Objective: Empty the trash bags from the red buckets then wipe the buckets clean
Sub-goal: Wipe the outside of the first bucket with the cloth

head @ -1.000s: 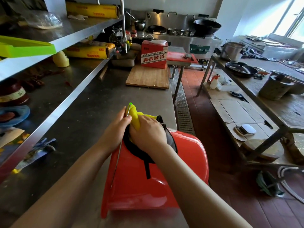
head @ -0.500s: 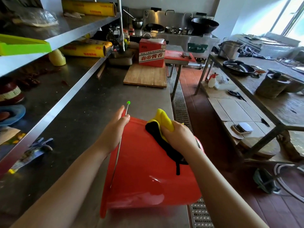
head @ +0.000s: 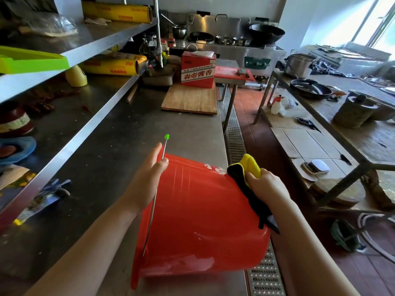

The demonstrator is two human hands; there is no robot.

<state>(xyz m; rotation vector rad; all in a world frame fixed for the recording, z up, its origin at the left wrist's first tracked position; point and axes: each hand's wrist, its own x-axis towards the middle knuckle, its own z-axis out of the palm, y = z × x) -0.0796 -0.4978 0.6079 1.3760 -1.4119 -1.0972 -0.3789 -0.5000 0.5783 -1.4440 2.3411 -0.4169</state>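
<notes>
Since a second ago your right hand (head: 266,185) has slid the cloth (head: 249,174) from the middle of the bucket's (head: 203,214) upturned base, where it sat against your left hand, out to the right edge. The cloth, yellow on top with a black side trailing down the wall, is bunched in your closed right fingers and pressed to the bucket.

Your left hand (head: 147,178) has stayed at the bucket's far left edge, thumb and fingers pinched on the wire handle (head: 159,174), whose green tip (head: 167,136) sticks up past them.

The bucket lies tipped on its side at the near end of the steel bench (head: 119,146), rim toward you, its right side overhanging the bench edge above the floor grate (head: 265,276).

Farther along the bench lie a wooden board (head: 190,100) and a red carton (head: 198,69), well apart from the bucket. Shelves (head: 70,129) on your left hold yellow wrap rolls (head: 111,67) and a blue glove (head: 46,196). Across the red tiled aisle stands another table (head: 363,133) with pans, and a stove (head: 233,45) closes the far wall.
</notes>
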